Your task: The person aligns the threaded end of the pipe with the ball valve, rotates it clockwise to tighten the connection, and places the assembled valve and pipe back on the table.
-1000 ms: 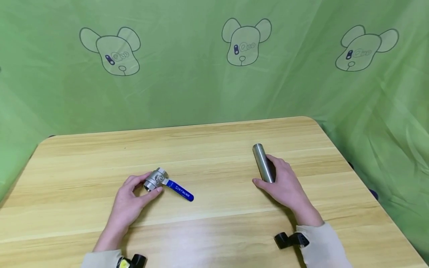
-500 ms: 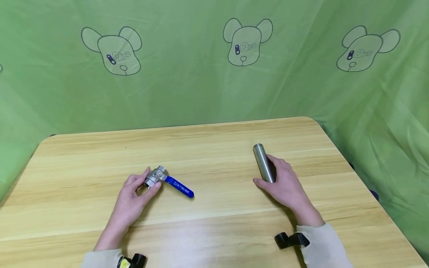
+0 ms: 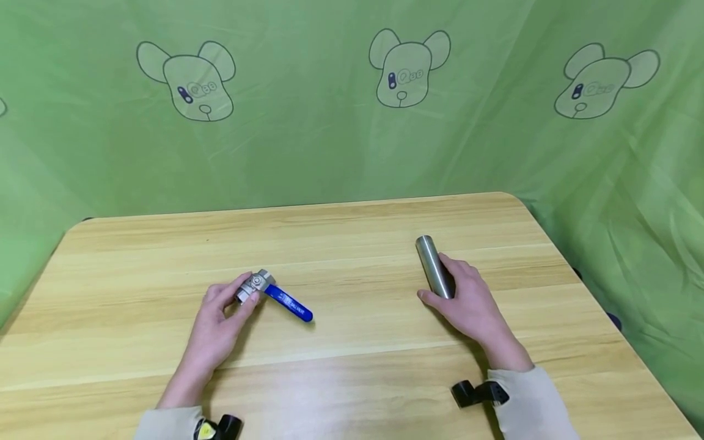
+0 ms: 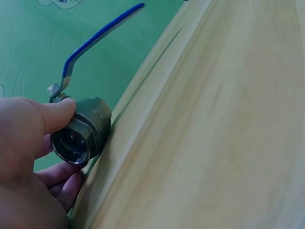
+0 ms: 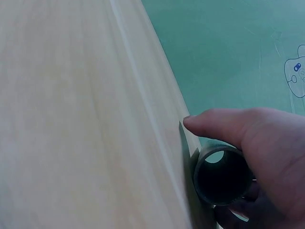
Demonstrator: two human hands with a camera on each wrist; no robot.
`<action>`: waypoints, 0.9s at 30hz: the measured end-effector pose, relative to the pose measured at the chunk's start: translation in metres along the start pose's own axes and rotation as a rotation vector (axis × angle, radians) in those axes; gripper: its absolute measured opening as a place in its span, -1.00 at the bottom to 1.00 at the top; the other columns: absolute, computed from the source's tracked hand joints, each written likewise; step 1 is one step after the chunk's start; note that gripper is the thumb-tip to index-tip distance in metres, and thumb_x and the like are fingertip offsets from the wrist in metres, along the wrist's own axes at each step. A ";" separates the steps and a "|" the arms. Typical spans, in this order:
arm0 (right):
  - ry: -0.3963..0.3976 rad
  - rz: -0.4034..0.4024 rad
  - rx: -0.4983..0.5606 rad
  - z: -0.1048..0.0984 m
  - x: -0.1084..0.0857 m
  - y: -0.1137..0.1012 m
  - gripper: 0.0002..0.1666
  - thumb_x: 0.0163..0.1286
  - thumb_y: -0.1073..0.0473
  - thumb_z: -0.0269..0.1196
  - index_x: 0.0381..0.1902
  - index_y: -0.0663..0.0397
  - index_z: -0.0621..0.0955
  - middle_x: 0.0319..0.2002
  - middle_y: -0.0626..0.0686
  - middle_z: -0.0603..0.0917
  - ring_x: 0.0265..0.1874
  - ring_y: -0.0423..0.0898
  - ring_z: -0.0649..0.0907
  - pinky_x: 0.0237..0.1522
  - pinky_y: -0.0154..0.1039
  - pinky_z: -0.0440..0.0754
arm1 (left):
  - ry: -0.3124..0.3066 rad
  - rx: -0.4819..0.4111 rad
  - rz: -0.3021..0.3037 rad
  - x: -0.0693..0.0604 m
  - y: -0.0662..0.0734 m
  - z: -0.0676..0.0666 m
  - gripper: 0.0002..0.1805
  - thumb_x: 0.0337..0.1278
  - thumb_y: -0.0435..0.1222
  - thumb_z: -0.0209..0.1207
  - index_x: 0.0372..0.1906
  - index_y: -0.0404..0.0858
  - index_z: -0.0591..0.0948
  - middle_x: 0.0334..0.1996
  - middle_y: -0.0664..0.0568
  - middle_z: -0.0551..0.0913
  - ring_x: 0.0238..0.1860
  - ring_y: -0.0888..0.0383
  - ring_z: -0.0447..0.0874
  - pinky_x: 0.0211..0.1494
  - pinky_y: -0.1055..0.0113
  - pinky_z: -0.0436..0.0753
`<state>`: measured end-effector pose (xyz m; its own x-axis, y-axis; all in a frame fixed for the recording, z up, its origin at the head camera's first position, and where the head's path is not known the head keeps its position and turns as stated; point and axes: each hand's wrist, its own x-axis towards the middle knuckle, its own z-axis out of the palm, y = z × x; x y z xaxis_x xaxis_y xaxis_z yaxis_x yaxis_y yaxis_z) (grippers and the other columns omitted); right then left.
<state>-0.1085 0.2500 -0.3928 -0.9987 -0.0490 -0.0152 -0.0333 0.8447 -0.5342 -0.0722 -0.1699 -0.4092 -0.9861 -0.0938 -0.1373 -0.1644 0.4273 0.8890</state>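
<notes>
Between thumb and fingers, my left hand [image 3: 216, 327] holds a silver ball valve [image 3: 261, 281] with a blue lever handle, low over the table. The lever points to the right and toward me in the head view. From the left wrist view, the thumb presses on the ball valve [image 4: 93, 121] near its stem, and the threaded opening faces the camera. My right hand [image 3: 467, 305] lies around the near end of a hollow metal pipe [image 3: 431, 263] on the table. Its thumb extends straight past the pipe [image 5: 199, 181], apart from it; the other fingers are along the far side, partly hidden.
Both hands are over a light wood-grain table [image 3: 341, 244]. Behind and to the right hangs a green curtain [image 3: 308, 153] printed with mouse-like heads. Each wrist wears a black camera [image 3: 464, 394] at the sleeve cuff.
My left hand has turned the ball valve slightly, so its stem faces up more and its lever sits a little higher and further left. The right hand and pipe have stayed in place.
</notes>
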 end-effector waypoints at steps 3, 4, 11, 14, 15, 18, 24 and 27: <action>0.003 -0.012 0.002 0.000 0.000 0.001 0.07 0.46 -0.08 0.43 0.67 0.31 0.22 0.49 0.43 0.41 0.21 0.32 0.55 0.12 0.25 0.65 | 0.021 0.004 -0.003 0.001 0.000 0.000 -0.41 0.64 -0.15 0.17 0.61 -0.17 0.41 0.40 -0.16 0.38 0.44 -0.07 0.38 0.59 0.04 0.46; 0.005 -0.015 0.004 0.001 0.000 0.001 0.06 0.47 -0.07 0.43 0.67 0.31 0.22 0.49 0.43 0.41 0.21 0.32 0.55 0.12 0.25 0.65 | 0.029 0.004 -0.004 0.002 0.000 0.000 -0.41 0.65 -0.15 0.16 0.61 -0.19 0.41 0.41 -0.14 0.39 0.43 -0.04 0.38 0.55 0.15 0.47; 0.048 -0.008 0.004 0.001 0.000 0.003 -0.02 0.48 -0.03 0.42 0.66 0.23 0.28 0.35 0.39 0.48 0.07 0.27 0.57 -0.07 0.02 0.64 | 0.043 0.003 -0.001 0.002 0.000 -0.002 -0.41 0.67 -0.13 0.13 0.65 -0.03 0.37 0.39 -0.10 0.47 0.39 -0.03 0.51 0.26 0.68 0.41; 0.079 0.000 0.003 0.001 0.000 0.004 -0.06 0.44 0.01 0.45 0.62 0.25 0.36 0.21 0.34 0.55 -0.01 0.20 0.56 -0.14 -0.13 0.54 | 0.055 -0.016 -0.019 0.001 -0.001 -0.003 -0.43 0.68 -0.11 0.11 0.64 -0.02 0.39 0.39 -0.09 0.50 0.37 -0.02 0.54 0.16 0.80 0.42; 0.087 0.003 0.012 0.001 0.000 0.003 -0.07 0.41 0.03 0.47 0.59 0.28 0.38 0.17 0.33 0.56 -0.02 0.19 0.56 -0.14 -0.15 0.52 | 0.058 -0.022 -0.030 0.001 -0.001 -0.003 -0.44 0.68 -0.09 0.10 0.63 -0.02 0.40 0.39 -0.09 0.51 0.37 -0.01 0.55 0.13 0.82 0.42; 0.097 0.018 0.035 0.001 0.001 0.003 -0.14 0.38 0.06 0.49 0.48 0.33 0.42 0.14 0.31 0.59 0.00 0.18 0.56 -0.08 -0.13 0.51 | 0.060 -0.030 -0.051 0.001 -0.001 -0.003 -0.42 0.68 -0.04 0.09 0.63 -0.06 0.40 0.40 -0.09 0.52 0.38 -0.01 0.56 0.10 0.83 0.43; 0.091 0.032 0.036 0.000 0.002 0.002 -0.23 0.39 0.04 0.48 0.38 0.31 0.46 0.13 0.30 0.60 -0.01 0.17 0.54 -0.09 -0.13 0.49 | 0.046 -0.016 -0.057 0.002 0.000 -0.005 -0.40 0.69 -0.04 0.07 0.65 -0.06 0.37 0.44 -0.05 0.51 0.37 0.00 0.56 0.13 0.76 0.43; 0.097 0.029 0.039 0.000 0.002 0.002 -0.24 0.38 0.04 0.48 0.36 0.32 0.46 0.12 0.30 0.60 -0.02 0.16 0.55 -0.10 -0.14 0.48 | 0.038 -0.010 -0.055 0.003 0.001 -0.005 -0.40 0.70 -0.04 0.07 0.65 -0.08 0.35 0.46 -0.04 0.49 0.37 0.01 0.55 0.13 0.74 0.43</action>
<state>-0.1106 0.2518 -0.3935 -0.9984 0.0285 0.0498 -0.0049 0.8233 -0.5676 -0.0751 -0.1745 -0.4062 -0.9738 -0.1514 -0.1695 -0.2180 0.4113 0.8851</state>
